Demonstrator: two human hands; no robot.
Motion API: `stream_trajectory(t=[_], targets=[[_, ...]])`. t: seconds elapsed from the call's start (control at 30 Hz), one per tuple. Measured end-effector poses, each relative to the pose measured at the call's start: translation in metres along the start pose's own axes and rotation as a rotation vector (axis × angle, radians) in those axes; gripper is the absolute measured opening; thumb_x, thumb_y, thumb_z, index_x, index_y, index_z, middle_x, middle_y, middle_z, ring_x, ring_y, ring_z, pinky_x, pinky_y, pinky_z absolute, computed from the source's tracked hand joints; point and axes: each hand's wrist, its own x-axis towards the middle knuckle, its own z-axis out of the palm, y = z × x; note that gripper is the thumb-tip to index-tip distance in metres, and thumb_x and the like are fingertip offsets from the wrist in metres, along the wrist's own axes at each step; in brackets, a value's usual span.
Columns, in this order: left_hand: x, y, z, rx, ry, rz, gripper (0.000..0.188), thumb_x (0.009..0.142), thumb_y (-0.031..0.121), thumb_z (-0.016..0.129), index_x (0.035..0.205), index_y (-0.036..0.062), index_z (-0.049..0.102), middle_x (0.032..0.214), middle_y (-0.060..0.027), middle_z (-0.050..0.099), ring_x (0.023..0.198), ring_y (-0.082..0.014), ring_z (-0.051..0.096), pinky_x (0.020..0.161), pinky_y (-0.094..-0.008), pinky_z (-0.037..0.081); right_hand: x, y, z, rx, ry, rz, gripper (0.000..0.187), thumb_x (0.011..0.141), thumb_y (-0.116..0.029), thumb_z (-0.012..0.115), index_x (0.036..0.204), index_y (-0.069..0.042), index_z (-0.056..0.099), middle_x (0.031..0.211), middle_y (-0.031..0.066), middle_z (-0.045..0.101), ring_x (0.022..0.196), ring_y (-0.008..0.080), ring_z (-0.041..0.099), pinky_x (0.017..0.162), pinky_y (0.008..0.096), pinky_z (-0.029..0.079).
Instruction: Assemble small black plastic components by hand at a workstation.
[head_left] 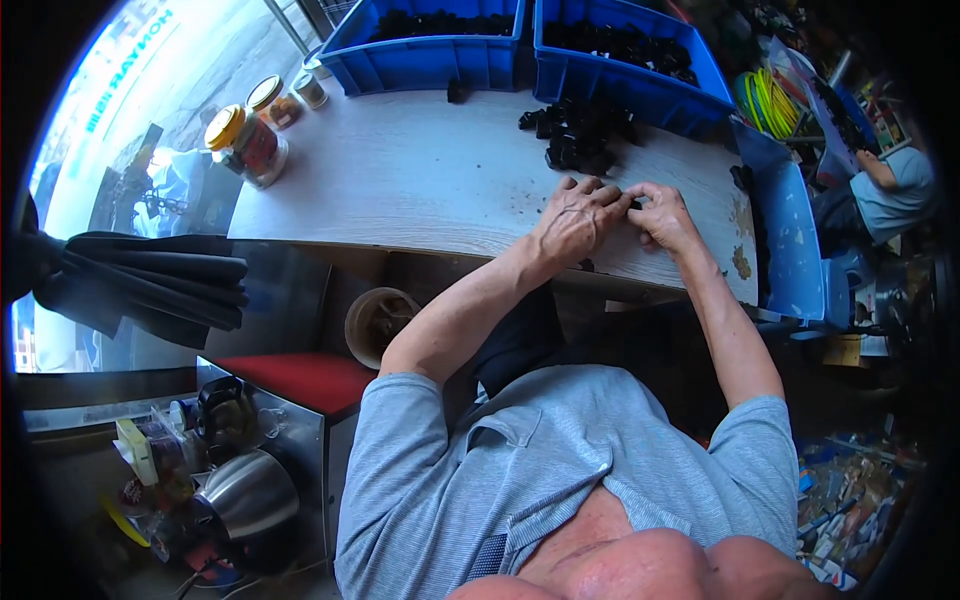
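Note:
Over the front part of the white table, my left hand and my right hand meet, fingertips nearly touching. Pinched between them is a small black part, mostly covered by the fingers, so its exact kind cannot be made out. Both hands are closed, with the fingers bent. Just beyond them lies a loose pile of small black plastic parts. One single black part sits apart near the back edge. Another dark piece is at the front edge below my left wrist.
Two blue bins of black parts stand at the back; a third blue bin adjoins the right edge. Lidded jars stand left. A round bin and a steel kettle are lower left. Another person is far right.

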Motion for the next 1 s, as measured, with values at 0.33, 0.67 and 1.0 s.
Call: stream_trajectory(t=[0.33,0.67,1.0], targets=[[0.004,-0.167,-0.047,0.216,0.715,-0.503,0.022,0.089,0.023,0.067,0.105,0.0089,0.070,0.101,-0.0127,0.069,0.095,-0.0353,0.063,0.083,-0.0444,0.050,-0.006,-0.002,-0.020,0.220,0.110,0.114,0.040,0.080,-0.019,0.078,0.112,-0.003,0.062,0.054,-0.0007,0.051,0.043,0.0114,0.055,0.044,0.0298,0.053],[0.015,-0.204,-0.043,0.349,0.368,-0.629,0.018,0.088,0.025,0.060,0.095,0.0139,0.071,0.097,-0.0104,0.071,0.098,-0.0352,0.063,0.082,-0.0457,0.051,0.022,0.024,-0.104,0.506,0.671,0.137,0.030,0.081,-0.019,0.078,0.106,-0.008,0.066,0.058,0.0040,0.052,0.052,0.0162,0.060,0.054,0.0339,0.058],[-0.014,-0.204,-0.046,0.136,0.405,-0.534,0.017,0.086,0.018,0.065,0.101,0.0137,0.070,0.098,-0.0113,0.072,0.094,-0.0347,0.064,0.085,-0.0448,0.049,0.061,-0.010,-0.048,0.246,0.379,0.125,0.031,0.081,-0.022,0.078,0.106,-0.008,0.064,0.064,0.0036,0.053,0.050,0.0145,0.058,0.048,0.0299,0.056]])
